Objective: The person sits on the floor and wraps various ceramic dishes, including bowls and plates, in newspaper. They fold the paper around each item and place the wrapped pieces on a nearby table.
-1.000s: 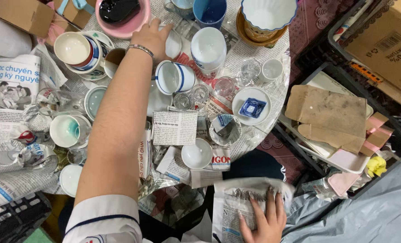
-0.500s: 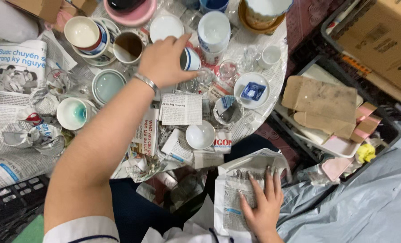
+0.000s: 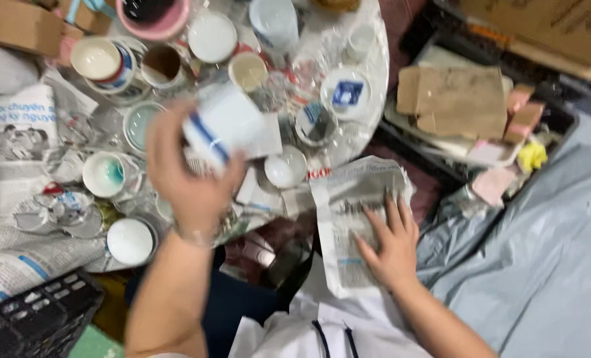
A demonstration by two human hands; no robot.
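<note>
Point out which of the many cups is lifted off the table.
The white cup with the blue stripe, gripped in the left hand above the clutter. The other cups, like the teal-lined one, stand on the table while the right hand presses newspaper.

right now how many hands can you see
2: the left hand grips a white ceramic cup with a blue stripe above the cluttered table; the right hand lies flat on a crumpled newspaper sheet. None hidden, seemingly.

Packing spot in a shop or stockroom, not a kitchen. Round desk [image 3: 375, 59] crowded with ceramic cups [image 3: 100, 59] and bowls [image 3: 285, 167], newspaper sheets [image 3: 17, 142] for wrapping, cardboard boxes [image 3: 17, 23], black plastic crates [image 3: 30, 321] alongside.
</note>
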